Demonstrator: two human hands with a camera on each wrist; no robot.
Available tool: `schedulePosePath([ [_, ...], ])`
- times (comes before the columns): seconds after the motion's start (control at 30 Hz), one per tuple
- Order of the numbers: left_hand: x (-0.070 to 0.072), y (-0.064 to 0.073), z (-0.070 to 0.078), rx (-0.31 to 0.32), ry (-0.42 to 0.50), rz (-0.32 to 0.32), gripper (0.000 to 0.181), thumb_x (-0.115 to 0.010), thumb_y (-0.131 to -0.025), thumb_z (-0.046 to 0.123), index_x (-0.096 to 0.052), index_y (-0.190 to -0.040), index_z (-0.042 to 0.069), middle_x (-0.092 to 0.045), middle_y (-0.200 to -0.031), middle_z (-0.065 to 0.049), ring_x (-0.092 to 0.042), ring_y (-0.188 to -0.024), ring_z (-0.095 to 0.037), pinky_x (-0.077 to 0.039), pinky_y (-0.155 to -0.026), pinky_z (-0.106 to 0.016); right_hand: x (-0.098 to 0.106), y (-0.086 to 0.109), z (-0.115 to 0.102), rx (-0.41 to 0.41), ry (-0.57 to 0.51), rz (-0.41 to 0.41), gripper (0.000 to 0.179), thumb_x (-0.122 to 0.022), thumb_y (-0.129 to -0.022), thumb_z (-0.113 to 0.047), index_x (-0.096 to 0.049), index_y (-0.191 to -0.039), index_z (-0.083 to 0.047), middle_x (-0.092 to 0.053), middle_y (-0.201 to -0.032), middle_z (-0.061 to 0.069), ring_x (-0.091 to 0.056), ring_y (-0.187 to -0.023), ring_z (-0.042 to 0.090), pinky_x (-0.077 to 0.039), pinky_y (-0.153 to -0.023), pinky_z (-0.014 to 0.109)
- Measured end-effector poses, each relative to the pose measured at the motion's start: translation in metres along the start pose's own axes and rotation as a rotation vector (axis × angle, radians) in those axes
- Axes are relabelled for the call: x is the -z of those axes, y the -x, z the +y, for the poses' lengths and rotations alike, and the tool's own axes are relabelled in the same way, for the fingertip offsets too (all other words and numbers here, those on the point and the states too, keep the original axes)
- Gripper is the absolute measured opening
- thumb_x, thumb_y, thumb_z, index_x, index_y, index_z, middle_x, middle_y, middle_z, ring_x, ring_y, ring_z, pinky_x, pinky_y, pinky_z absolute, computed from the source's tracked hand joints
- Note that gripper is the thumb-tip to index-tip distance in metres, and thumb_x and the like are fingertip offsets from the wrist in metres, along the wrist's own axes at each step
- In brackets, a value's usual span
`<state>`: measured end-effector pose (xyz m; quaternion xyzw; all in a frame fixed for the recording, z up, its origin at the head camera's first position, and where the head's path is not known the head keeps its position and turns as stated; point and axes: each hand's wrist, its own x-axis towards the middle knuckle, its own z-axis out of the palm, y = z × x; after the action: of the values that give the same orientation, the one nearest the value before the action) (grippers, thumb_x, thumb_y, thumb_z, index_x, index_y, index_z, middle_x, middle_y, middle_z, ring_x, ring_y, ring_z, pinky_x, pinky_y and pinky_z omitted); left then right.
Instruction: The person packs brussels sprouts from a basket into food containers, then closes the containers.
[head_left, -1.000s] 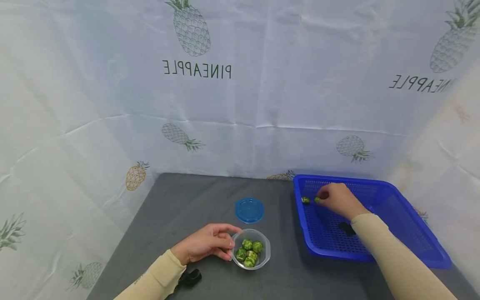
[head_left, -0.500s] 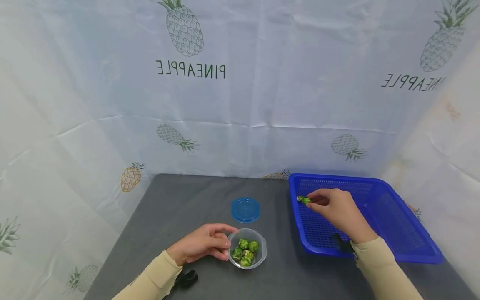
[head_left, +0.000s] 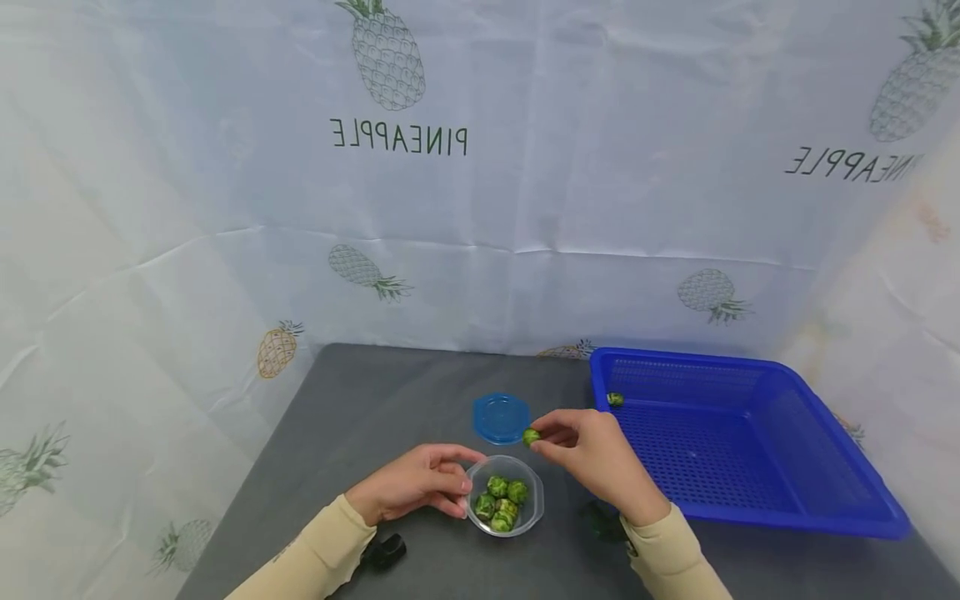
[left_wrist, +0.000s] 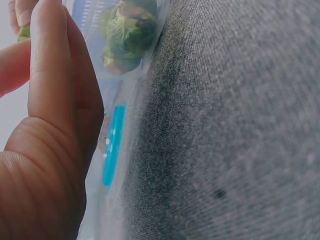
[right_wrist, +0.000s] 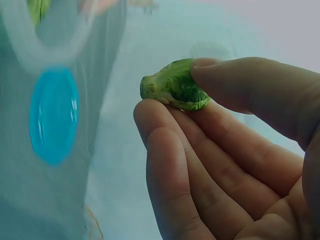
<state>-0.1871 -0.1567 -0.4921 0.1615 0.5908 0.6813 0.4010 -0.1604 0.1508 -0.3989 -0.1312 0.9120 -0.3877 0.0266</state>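
Note:
My right hand (head_left: pixel 596 458) pinches a Brussels sprout (head_left: pixel 531 437) between thumb and fingertips, above the table between the basket and the container. The right wrist view shows that sprout (right_wrist: pixel 175 86) up close, its cut stem end facing left. On the table, my left hand (head_left: pixel 412 485) holds a small clear plastic container (head_left: pixel 532 511) at its left side, with thumb and fingers at the rim. Several Brussels sprouts (head_left: pixel 501 503) lie inside it. In the left wrist view, the left hand (left_wrist: pixel 55 125) covers part of the container, and sprouts (left_wrist: pixel 129 37) show through its wall.
A round blue lid (head_left: pixel 501 418) lies on the grey table (head_left: pixel 397 392) just behind the container. To the right stands a blue perforated basket (head_left: pixel 712 458), with one Brussels sprout (head_left: pixel 615 399) in its back left corner. A pineapple-print curtain (head_left: pixel 487 208) hangs behind the table.
My right hand has taken a Brussels sprout from the basket and carried it left, close to the container. The left hand and the container stay in place.

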Motion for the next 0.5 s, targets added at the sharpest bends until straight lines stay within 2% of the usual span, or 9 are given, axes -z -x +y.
schedulePosePath([
  [0.23, 0.000, -0.001, 0.000, 0.003, 0.008, -0.006, 0.058, -0.069, -0.106, 0.013, -0.049, -0.160, 0.004, -0.075, -0.103, -0.003, -0.076, -0.086, -0.011, -0.069, -0.087, -0.034, -0.033, -0.001, -0.003, 0.122, 0.008, -0.111, 0.016, -0.083, -0.097, -0.019, -0.082, -0.113, -0.017, -0.080, -0.101, -0.005, -0.074, -0.084, 0.005, -0.062, -0.073, 0.021],
  [0.5, -0.001, 0.000, 0.001, -0.006, 0.009, -0.017, 0.060, -0.069, -0.106, 0.013, -0.046, -0.160, 0.000, -0.074, -0.103, -0.003, -0.076, -0.086, -0.010, -0.068, -0.086, -0.032, -0.047, -0.002, -0.004, 0.159, 0.020, -0.152, 0.015, -0.083, -0.096, -0.015, -0.083, -0.111, -0.015, -0.080, -0.097, -0.003, -0.073, -0.082, 0.002, -0.061, -0.072, 0.020],
])
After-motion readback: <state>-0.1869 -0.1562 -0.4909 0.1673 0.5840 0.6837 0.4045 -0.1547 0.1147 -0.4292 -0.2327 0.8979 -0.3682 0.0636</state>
